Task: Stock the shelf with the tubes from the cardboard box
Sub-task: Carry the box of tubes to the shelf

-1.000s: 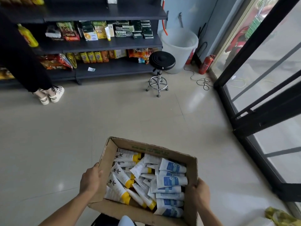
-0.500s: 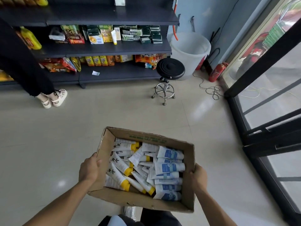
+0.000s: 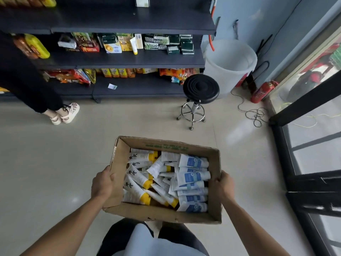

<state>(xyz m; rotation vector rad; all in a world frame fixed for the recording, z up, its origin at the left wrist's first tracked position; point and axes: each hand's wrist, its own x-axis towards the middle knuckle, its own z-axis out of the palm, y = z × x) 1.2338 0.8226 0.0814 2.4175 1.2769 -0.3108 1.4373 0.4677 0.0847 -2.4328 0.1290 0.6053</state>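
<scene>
I carry an open cardboard box (image 3: 166, 212) in front of my body, above the floor. My left hand (image 3: 103, 183) grips its left wall and my right hand (image 3: 224, 185) grips its right wall. Inside lie several white tubes with yellow caps (image 3: 137, 179) on the left and white-and-blue tubes (image 3: 192, 177) on the right. The dark shelf (image 3: 129, 59) stands ahead across the floor, with packets and boxes on its boards. One white tube with a yellow cap (image 3: 133, 45) stands on the middle board.
A black round stool on castors (image 3: 200, 89) stands before the shelf's right end. Beside it are a white bucket (image 3: 229, 61), a red fire extinguisher (image 3: 263, 91) and a coiled cable (image 3: 255, 114). A person in black (image 3: 27, 80) stands at the left. A glass door (image 3: 311, 145) is on the right.
The shelf, stool and bucket have grown larger and shifted down in view as I moved closer. Both hands keep the same hold on the box.
</scene>
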